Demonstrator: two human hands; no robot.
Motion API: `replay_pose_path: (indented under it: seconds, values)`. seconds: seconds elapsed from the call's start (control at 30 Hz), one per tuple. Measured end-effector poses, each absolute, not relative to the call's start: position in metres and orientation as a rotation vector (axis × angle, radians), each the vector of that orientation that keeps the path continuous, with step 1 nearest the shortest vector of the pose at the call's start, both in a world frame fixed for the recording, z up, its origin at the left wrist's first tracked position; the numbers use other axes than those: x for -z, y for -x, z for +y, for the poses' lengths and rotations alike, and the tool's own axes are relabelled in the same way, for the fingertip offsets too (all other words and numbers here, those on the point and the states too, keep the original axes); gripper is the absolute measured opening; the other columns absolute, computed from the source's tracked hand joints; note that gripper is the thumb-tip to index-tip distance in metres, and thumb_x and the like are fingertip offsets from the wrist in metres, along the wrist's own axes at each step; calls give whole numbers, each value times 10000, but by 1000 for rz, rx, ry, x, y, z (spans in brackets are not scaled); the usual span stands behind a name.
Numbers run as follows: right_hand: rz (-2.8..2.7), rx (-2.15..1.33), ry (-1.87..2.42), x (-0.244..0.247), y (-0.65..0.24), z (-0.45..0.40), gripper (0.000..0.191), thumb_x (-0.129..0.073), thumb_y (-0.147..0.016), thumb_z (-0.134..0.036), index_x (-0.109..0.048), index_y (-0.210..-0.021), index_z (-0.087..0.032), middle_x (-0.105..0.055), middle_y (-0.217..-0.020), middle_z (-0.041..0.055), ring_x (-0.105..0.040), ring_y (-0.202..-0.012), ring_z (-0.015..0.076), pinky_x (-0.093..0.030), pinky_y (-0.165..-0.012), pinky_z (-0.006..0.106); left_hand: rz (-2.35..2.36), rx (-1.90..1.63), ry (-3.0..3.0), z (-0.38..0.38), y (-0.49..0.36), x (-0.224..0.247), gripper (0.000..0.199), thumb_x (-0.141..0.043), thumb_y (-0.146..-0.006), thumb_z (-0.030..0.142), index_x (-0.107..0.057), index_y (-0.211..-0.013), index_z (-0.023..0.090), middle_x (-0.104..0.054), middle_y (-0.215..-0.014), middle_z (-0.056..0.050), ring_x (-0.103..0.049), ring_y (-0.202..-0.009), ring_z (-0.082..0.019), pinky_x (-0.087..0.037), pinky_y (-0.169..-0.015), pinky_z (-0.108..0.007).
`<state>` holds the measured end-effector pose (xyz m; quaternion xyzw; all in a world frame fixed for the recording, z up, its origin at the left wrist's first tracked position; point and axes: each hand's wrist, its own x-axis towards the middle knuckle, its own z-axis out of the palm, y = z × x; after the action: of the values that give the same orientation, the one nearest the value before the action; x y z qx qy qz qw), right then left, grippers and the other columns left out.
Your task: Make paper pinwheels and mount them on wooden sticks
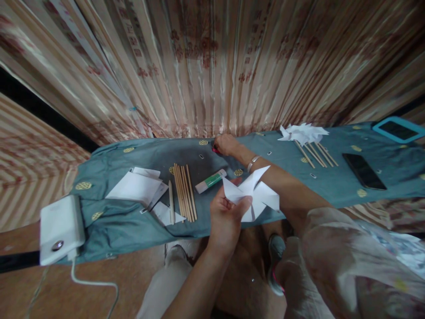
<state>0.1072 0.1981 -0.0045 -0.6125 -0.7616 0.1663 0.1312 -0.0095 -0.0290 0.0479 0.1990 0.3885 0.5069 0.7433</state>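
My left hand (227, 215) pinches a white folded paper pinwheel (254, 195) near its centre, above the table's front edge. Beyond it, at the back of the cloth, my right hand (226, 145) has its fingers curled at a small red object (215, 148), mostly hidden. A glue stick (210, 180) with a green label lies left of the pinwheel. Several thin wooden sticks (185, 192) lie side by side to its left. White paper sheets (136, 188) are stacked further left, with a pale pencil-like stick (171, 201) across a paper piece.
Several finished pinwheels on sticks (303, 134) lie at the back right. A black phone (364, 171) and a blue-framed tablet (398, 129) are at the far right. A white power bank (62, 229) with a cable sits at the left edge. A curtain (199, 66) hangs behind.
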Motion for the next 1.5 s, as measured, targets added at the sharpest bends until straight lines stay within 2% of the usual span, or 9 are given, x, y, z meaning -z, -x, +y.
replay_pose_path:
  seconds: [0.63, 0.9, 0.97, 1.1, 1.3, 1.5]
  values:
    - [-2219, -423, 1904, 8, -104, 202, 369, -608, -927, -355, -572, -1246, -173, -604, -1253, 94, -627, -1071, 227, -548, -888, 434, 833, -1112, -417, -28, 9, -50, 460, -860, -496, 227, -687, -913, 140, -715, -754, -16, -590, -602, -111, -459, -578, -215]
    - [-2259, -332, 1910, 6, -105, 192, 368, -602, -930, -367, -572, -1245, -179, -600, -1258, 91, -627, -1068, 222, -551, -888, 435, 843, -1109, -414, -28, 11, -51, 490, -829, -530, 204, -673, -989, 135, -693, -716, -1, -587, -595, -114, -463, -578, -217]
    - [-2237, -319, 1912, 5, -107, 191, 327, -615, -923, -311, -604, -1201, -138, -626, -1228, 126, -625, -1088, 240, -524, -923, 429, 853, -1108, -412, -28, 11, -51, 517, -829, -531, 208, -669, -1018, 134, -694, -724, -4, -595, -603, -121, -467, -579, -222]
    - [-2176, -301, 1931, 3, -112, 194, 152, -598, -861, -94, -694, -974, -59, -712, -1070, 218, -643, -1092, 303, -450, -952, 383, 850, -1112, -413, -28, 12, -51, 554, -828, -534, 208, -655, -1053, 121, -699, -738, -7, -602, -610, -122, -475, -581, -222]
    - [-2001, -276, 1934, -1, -122, 195, 160, -530, -863, -101, -685, -844, -135, -740, -923, 150, -672, -927, 263, -461, -807, 323, 813, -1147, -447, -27, 15, -49, 500, -815, -572, 210, -659, -1039, 126, -719, -755, -9, -591, -571, -99, -456, -551, -203]
    - [-1821, -353, 1771, 4, -138, 147, 186, -477, -886, -198, -638, -798, -164, -703, -806, 63, -627, -734, 172, -455, -696, 268, 883, -1291, -454, -17, 23, -43, 462, -856, -509, 198, -687, -937, 161, -753, -800, -19, -691, -697, -155, -529, -667, -252]
